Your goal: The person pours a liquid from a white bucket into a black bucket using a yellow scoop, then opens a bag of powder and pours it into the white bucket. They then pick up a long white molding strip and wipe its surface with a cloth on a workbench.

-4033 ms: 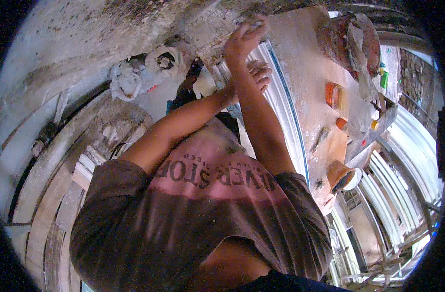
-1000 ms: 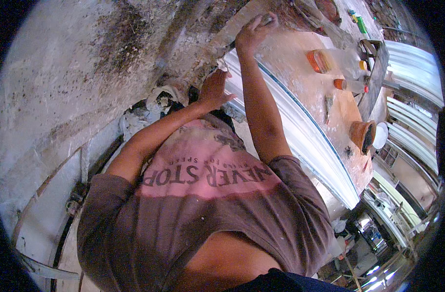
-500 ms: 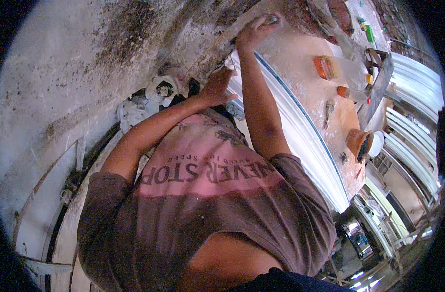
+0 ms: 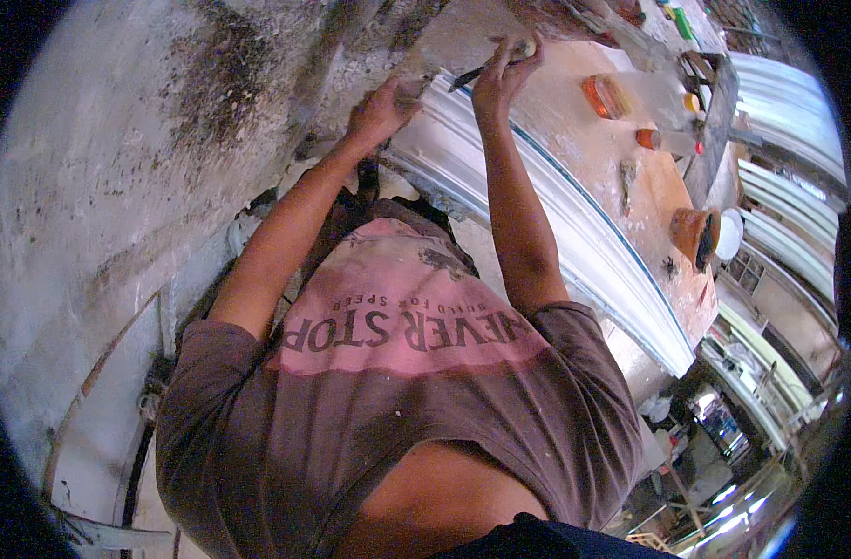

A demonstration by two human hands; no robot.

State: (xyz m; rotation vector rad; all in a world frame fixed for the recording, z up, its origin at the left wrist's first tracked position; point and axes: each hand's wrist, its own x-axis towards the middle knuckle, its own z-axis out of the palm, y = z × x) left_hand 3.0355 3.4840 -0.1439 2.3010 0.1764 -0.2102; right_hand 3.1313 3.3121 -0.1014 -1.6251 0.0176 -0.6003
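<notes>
A long white ribbed moulding strip (image 4: pixel 574 224), edged with a thin blue line, runs diagonally between my arms across a dusty work table. Over its far end my right hand (image 4: pixel 502 86) is closed around a small tool with a dark, flat, pointed blade (image 4: pixel 466 78). The tool's rounded pale end shows above the fingers. My left hand (image 4: pixel 381 114) is beside the strip's far left corner, its fingers curled. Something greyish is at those fingertips, too blurred to name.
On the table (image 4: pixel 574 112) stand a clear bottle with orange liquid (image 4: pixel 606 97), a smaller bottle (image 4: pixel 666 142), a brown pot (image 4: pixel 694 237) and a white round dish (image 4: pixel 729 233). A stained wall (image 4: pixel 230 74) rises at left. More white strips (image 4: pixel 789 112) are at the right.
My left hand has moved farther out and its fingers have curled. My right hand has come slightly nearer, and the dark blade now shows. The moulding strip appears shifted to the right.
</notes>
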